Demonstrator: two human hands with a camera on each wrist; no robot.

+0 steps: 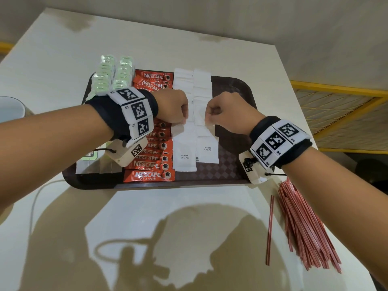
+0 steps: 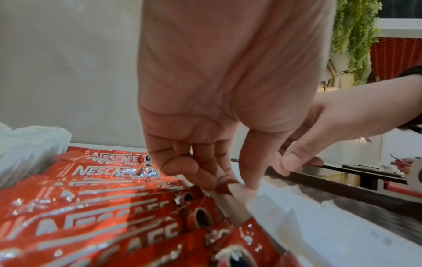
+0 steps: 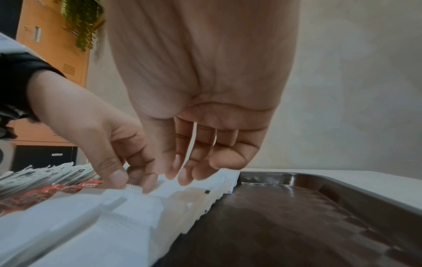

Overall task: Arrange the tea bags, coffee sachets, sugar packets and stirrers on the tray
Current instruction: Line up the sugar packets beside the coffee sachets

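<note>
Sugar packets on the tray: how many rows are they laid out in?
2: the left row beside the coffee sachets, the right row beside bare tray. The left hand pinches the left row, the right hand the right row, hiding part of each.

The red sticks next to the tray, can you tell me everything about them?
The stirrers are thin red sticks, probably plastic, lying flat in a loose fanned pile on the pale table, near the tray's right front corner. One stick lies apart, left of the pile. Neither hand touches them; the right forearm passes above.
</note>
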